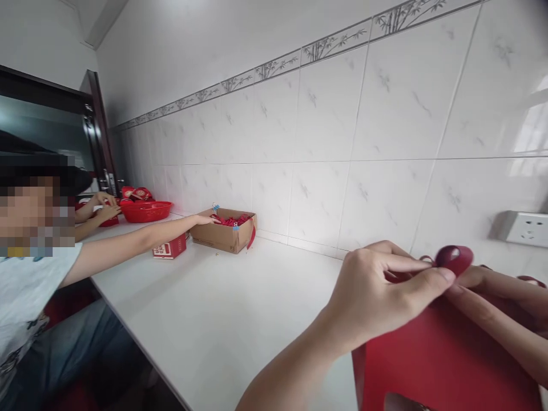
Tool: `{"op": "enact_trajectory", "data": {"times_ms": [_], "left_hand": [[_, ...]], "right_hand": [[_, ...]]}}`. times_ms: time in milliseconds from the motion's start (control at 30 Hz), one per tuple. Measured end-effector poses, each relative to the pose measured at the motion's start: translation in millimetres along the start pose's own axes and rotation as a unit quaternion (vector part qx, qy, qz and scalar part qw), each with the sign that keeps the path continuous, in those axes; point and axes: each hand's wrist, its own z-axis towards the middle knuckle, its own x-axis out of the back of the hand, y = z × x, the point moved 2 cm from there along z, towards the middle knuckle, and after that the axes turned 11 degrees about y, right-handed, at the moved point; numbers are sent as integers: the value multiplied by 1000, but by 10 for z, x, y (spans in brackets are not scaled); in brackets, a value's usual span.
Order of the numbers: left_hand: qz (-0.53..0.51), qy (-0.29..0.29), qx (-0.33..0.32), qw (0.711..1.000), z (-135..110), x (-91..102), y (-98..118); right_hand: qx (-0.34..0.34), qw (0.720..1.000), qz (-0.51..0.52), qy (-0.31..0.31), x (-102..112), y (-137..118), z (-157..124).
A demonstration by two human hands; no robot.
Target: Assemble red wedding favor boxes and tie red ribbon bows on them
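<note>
Head view. The left hand (385,291) was closed in a pinch, thumb and forefinger meeting on a dark red ribbon loop (454,258) at the upper edge of a red paper box (440,359). The box rested on the white table (240,308), close against the tiled wall. The right hand (496,297) lay with fingers stretched just beneath the loop, touching the box; whether it gripped the ribbon could not be told (its thumb was hidden). Further along the table, a co-worker's hand (208,219) reached to a cardboard box (222,234) of red pieces, beside a small red carton (170,249) and a red basket (145,211). Judged risk: the loop was held by fingertips alone, so a slackened pinch could let the glossy ribbon spring open or slide off the box.
</note>
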Motion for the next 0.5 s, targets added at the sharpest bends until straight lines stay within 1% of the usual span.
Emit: {"op": "enact_trajectory", "data": {"times_ms": [67, 100, 233, 333, 500], "left_hand": [[12, 0, -7, 1000, 17, -14, 7], [21, -2, -7, 1000, 28, -24, 8], [61, -16, -8, 998, 70, -71, 1], [72, -16, -18, 997, 83, -90, -16], [93, 13, -43, 995, 81, -88, -40]], "right_hand": [[-60, 995, 55, -49, 11, -46, -33], [-78, 991, 84, -69, 18, -83, -46], [-97, 980, 136, -109, 38, -203, -48], [-87, 977, 148, -127, 38, -227, -31], [-54, 981, 152, -110, 6, -231, -7]]}}
